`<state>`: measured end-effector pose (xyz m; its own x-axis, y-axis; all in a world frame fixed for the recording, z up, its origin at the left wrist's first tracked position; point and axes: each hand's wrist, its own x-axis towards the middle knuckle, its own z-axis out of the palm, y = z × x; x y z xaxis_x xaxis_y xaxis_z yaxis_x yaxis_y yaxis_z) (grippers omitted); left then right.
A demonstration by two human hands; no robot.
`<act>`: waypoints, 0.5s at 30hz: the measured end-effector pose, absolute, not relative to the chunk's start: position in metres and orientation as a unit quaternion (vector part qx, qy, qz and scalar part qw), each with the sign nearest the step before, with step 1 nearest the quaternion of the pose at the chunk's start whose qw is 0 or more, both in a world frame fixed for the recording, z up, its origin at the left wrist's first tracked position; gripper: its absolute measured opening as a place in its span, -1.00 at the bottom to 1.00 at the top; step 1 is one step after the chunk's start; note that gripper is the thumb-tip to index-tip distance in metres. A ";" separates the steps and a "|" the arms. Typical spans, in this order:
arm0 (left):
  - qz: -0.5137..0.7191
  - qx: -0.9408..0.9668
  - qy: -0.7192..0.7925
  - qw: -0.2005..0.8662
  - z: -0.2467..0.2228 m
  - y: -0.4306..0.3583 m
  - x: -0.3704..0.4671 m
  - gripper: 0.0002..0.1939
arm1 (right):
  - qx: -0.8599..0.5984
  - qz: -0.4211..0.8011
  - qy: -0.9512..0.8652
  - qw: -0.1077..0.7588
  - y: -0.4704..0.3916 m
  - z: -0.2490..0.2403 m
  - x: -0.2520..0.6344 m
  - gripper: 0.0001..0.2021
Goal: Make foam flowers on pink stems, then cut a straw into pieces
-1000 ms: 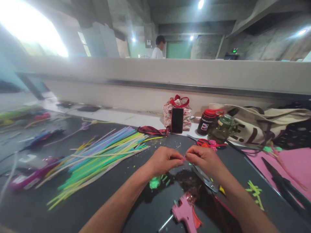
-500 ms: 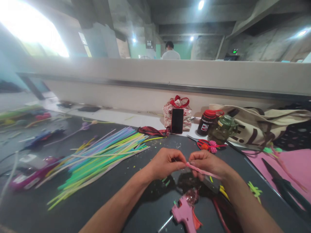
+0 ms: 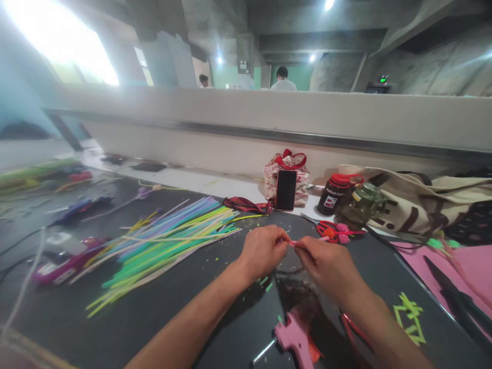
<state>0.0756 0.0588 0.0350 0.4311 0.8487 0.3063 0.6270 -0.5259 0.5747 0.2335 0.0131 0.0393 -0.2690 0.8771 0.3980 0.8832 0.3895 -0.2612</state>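
Between my two hands is a pink pipe cleaner, pinched by the fingers of both. My left hand grips one end with thumb and forefinger. My right hand holds it close by, palm down, and covers much of it; a pink tip shows beyond the knuckles. Below the hands lies a pink glue gun, its metal nozzle pointing to the lower left. To the left is a spread bundle of pipe cleaners in green, yellow, blue and purple.
Red-handled scissors lie beyond my right hand, near a black bottle and a green jug. A phone leans on a patterned bag. Large dark scissors rest on pink sheets at right. A magenta glue gun lies left.
My right hand has turned over to palm down, and the pink pipe cleaner now points away from me instead of toward my wrist. Both hands have risen slightly. The view has shifted a little.
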 end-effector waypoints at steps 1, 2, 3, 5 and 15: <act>0.279 0.832 0.440 0.189 0.035 0.059 0.075 -0.81 | -0.555 -0.046 -0.796 0.239 0.012 0.040 0.234 -0.79; 0.270 0.839 0.432 0.191 0.036 0.058 0.074 -0.82 | -0.554 -0.075 -0.795 0.236 0.012 0.041 0.235 -0.78; 0.263 0.845 0.423 0.194 0.037 0.058 0.074 -0.83 | -0.552 -0.093 -0.793 0.239 0.012 0.041 0.236 -0.77; 0.257 0.856 0.400 0.203 0.038 0.057 0.073 -0.86 | -0.554 -0.092 -0.789 0.248 0.015 0.044 0.240 -0.77; 0.342 0.799 0.298 0.395 0.040 0.055 0.076 -0.88 | -0.479 0.444 -0.672 0.350 0.036 0.031 0.267 -0.76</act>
